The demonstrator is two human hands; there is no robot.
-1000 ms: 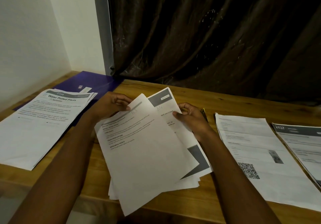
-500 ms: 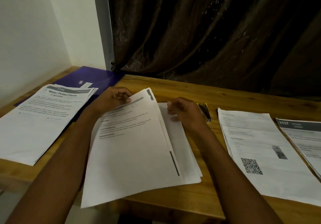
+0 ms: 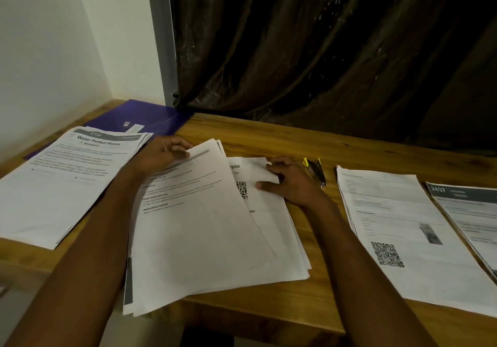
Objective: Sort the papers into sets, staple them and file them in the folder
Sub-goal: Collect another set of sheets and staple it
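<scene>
The left hand (image 3: pixel 164 153) pinched the top edge of a text sheet (image 3: pixel 193 220) – thumb on its face, fingers curled behind – over the middle stack (image 3: pixel 277 239) at the table's (image 3: pixel 269 142) front edge. The right hand (image 3: pixel 290 182) gripped the far corner of the QR-code sheet (image 3: pixel 250 180) below, fingers curled on it. The stapler (image 3: pixel 315 170) lay just beside the right hand. The "Water Potted Plants" set (image 3: pixel 61 180) lay to the left, partly over the purple folder (image 3: pixel 145 116); two more sets (image 3: pixel 408 228) were on the right w/ edges overlapping.
</scene>
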